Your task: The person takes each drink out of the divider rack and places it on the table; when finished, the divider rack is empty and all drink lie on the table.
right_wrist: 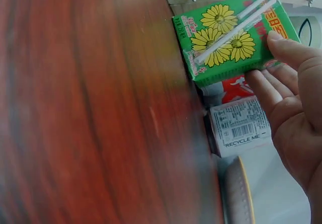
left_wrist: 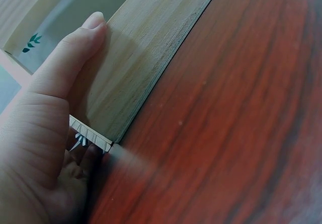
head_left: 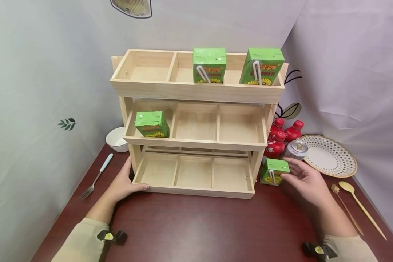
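A three-tier wooden shelf [head_left: 196, 91] stands on the table, each tier split into three compartments. My left hand [head_left: 124, 185] grips its bottom left corner, thumb along the front board [left_wrist: 146, 38] and fingers round the side. Beside the shelf's lower right, my right hand [head_left: 309, 182] holds a green drink carton [head_left: 274, 171] by its right edge. In the right wrist view its thumb lies on the carton's front [right_wrist: 221, 38], which shows yellow flowers and a white straw. Other green cartons sit in the top middle [head_left: 209, 65], top right [head_left: 263, 67] and middle-tier left [head_left: 152, 124] compartments.
Behind the held carton stand red bottles [head_left: 276, 145] and a silver can [head_left: 296, 150]. A dotted plate [head_left: 327, 154], a golden spoon [head_left: 363, 209] and a thin golden utensil [head_left: 347, 209] lie at right. At left are a white bowl [head_left: 117, 140] and a fork [head_left: 98, 175].
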The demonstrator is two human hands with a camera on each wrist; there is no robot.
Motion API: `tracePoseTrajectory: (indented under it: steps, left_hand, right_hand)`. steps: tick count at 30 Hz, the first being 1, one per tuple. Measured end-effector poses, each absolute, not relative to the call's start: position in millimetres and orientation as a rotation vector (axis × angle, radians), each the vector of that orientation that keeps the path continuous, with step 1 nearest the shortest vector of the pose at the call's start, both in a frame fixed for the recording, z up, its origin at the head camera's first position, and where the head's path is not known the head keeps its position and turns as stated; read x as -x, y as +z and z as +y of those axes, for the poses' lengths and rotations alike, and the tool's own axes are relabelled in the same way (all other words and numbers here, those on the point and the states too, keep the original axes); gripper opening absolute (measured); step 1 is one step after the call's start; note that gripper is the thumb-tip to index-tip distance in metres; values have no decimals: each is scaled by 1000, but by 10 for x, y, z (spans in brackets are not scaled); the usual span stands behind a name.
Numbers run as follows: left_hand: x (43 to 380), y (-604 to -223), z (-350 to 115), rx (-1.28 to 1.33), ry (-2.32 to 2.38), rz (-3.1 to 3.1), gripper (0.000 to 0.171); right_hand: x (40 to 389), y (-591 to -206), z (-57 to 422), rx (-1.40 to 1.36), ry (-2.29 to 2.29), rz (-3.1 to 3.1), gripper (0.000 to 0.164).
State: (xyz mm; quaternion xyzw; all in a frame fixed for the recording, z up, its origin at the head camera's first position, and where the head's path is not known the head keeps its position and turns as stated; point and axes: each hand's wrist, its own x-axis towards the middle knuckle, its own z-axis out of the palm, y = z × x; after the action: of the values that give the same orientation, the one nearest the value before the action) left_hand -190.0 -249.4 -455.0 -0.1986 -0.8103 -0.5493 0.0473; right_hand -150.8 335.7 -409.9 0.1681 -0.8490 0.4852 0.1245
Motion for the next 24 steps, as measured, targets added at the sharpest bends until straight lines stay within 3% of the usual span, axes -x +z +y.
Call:
tracePoseTrajectory:
  steps: [24]
  left_hand:
    - [1872, -4496, -2473, 599, -1688, -2474, 123]
  right_hand:
    - [1598, -4262, 3454, -436, 1445, -2434, 57]
